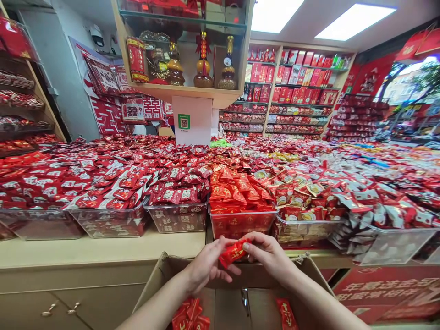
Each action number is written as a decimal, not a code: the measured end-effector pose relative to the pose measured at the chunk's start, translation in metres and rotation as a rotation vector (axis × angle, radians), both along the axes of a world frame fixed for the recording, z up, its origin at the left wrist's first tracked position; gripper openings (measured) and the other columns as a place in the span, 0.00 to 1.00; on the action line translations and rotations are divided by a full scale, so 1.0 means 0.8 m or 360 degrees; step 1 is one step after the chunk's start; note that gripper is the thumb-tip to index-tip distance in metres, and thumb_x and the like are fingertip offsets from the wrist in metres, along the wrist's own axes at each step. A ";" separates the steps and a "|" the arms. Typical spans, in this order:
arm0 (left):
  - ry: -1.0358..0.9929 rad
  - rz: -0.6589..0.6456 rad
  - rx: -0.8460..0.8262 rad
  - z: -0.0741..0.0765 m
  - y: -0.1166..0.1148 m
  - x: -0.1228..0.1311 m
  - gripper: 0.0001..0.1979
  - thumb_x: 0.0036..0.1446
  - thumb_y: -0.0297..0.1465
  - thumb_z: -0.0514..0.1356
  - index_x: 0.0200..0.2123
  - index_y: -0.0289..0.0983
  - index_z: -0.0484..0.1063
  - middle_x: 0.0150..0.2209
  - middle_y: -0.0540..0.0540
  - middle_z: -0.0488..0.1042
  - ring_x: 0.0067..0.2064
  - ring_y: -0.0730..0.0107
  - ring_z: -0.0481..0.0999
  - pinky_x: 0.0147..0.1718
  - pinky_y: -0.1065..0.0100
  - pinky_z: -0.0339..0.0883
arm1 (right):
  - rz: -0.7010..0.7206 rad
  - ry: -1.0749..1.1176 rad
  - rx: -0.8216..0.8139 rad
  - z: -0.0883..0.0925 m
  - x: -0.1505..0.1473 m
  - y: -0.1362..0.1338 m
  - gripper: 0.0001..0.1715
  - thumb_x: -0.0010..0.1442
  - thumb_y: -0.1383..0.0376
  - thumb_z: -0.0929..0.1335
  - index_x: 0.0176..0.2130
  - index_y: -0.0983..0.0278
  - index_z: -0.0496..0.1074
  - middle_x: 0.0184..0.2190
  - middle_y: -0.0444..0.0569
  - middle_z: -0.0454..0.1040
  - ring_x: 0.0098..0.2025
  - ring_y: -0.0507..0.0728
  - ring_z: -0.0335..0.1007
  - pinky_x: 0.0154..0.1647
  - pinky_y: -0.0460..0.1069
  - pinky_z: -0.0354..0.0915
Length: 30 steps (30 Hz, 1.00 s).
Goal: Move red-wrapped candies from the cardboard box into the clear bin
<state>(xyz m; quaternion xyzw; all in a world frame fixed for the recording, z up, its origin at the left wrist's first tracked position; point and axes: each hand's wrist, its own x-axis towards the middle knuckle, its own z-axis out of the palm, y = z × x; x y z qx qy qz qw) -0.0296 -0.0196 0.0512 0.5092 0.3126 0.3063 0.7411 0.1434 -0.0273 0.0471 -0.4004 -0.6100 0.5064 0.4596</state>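
A small red candy packet (234, 253) with gold lettering is raised over the cardboard box. My right hand (266, 256) pinches its right end between thumb and fingers. Fingers spread, my left hand (208, 266) is at the packet's other end, appearing to touch it without gripping. Below them stands the open cardboard box (151, 284). Inside the box, several similar red packets (190, 316) lie at the left, and a single red packet (287, 314) lies at the right. Just beyond my hands, a clear plastic bin (242, 224) is heaped with matching red packets (237, 188).
Clear bins of other wrapped sweets flank it: maroon packets (178, 183) to the left, red-and-gold packets (302, 197) to the right. A pale counter ledge (103, 247) runs along the front. Overhead, a display cabinet (182, 91) holds bottles. Stocked shelves (295, 87) line the back.
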 end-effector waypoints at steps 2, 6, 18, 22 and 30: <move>-0.0109 -0.0021 -0.0148 0.002 -0.002 0.000 0.19 0.51 0.44 0.50 0.41 0.37 0.65 0.34 0.42 0.72 0.27 0.72 0.73 0.22 0.74 0.62 | -0.0023 0.0041 0.0024 0.002 0.001 -0.001 0.13 0.48 0.58 0.66 0.32 0.65 0.68 0.27 0.45 0.68 0.27 0.50 0.64 0.27 0.46 0.61; -0.0253 0.0226 -0.0046 -0.002 -0.001 0.005 0.18 0.43 0.31 0.62 0.39 0.36 0.65 0.35 0.45 0.72 0.32 0.73 0.73 0.30 0.73 0.63 | -0.0195 0.0265 -0.0126 0.006 -0.006 -0.005 0.19 0.46 0.56 0.67 0.37 0.63 0.65 0.32 0.47 0.69 0.31 0.53 0.66 0.27 0.47 0.64; -0.0022 0.0249 0.0268 -0.012 -0.001 0.013 0.17 0.43 0.32 0.61 0.38 0.34 0.66 0.35 0.44 0.73 0.36 0.70 0.72 0.37 0.70 0.63 | -0.0164 0.0167 -0.0073 -0.012 -0.013 -0.001 0.19 0.48 0.58 0.66 0.37 0.64 0.58 0.27 0.45 0.68 0.27 0.51 0.65 0.25 0.46 0.62; -0.0039 0.0444 0.0233 -0.016 0.002 0.014 0.16 0.41 0.33 0.62 0.35 0.34 0.65 0.31 0.46 0.74 0.32 0.70 0.72 0.32 0.71 0.64 | -0.0367 -0.0572 0.0615 -0.011 -0.015 -0.015 0.18 0.51 0.60 0.63 0.42 0.63 0.60 0.43 0.55 0.62 0.42 0.57 0.61 0.38 0.53 0.63; -0.0159 0.0502 0.0035 -0.012 0.006 0.004 0.11 0.45 0.36 0.58 0.28 0.35 0.63 0.23 0.52 0.71 0.25 0.76 0.70 0.26 0.75 0.62 | -0.0144 -0.1514 0.1393 -0.004 -0.022 -0.033 0.25 0.47 0.74 0.62 0.47 0.64 0.58 0.47 0.55 0.63 0.45 0.60 0.58 0.43 0.57 0.60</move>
